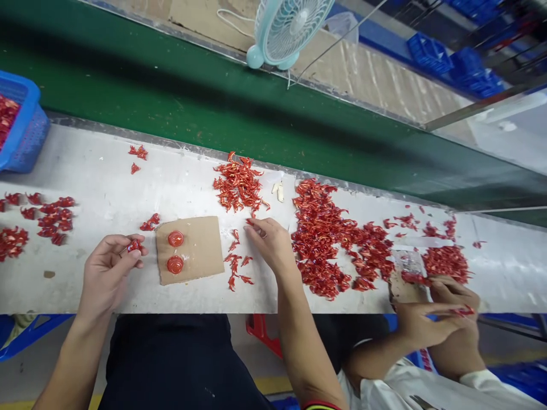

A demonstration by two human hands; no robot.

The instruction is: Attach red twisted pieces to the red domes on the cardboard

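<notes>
The left hand [109, 273] pinches a small red curly bit [134, 245] between its bent fingers. The right hand [271, 245] rests on the white table [102, 182], fingers close together and holding nothing, just beside loose red bits [236, 267]. Between the hands sits a cardboard square [190, 250] with two round red lumps [175, 238] on it. Farther right, a co-worker's hands [436, 319] work by a big red pile [320, 239]. A blue basket [23, 125] sits far left, and a small fan [286, 31] stands beyond.

cardboard square [190, 250] on the workbench [102, 171], between heaps of dried chilies [318, 239], plastic basket [25, 136] far left
</notes>
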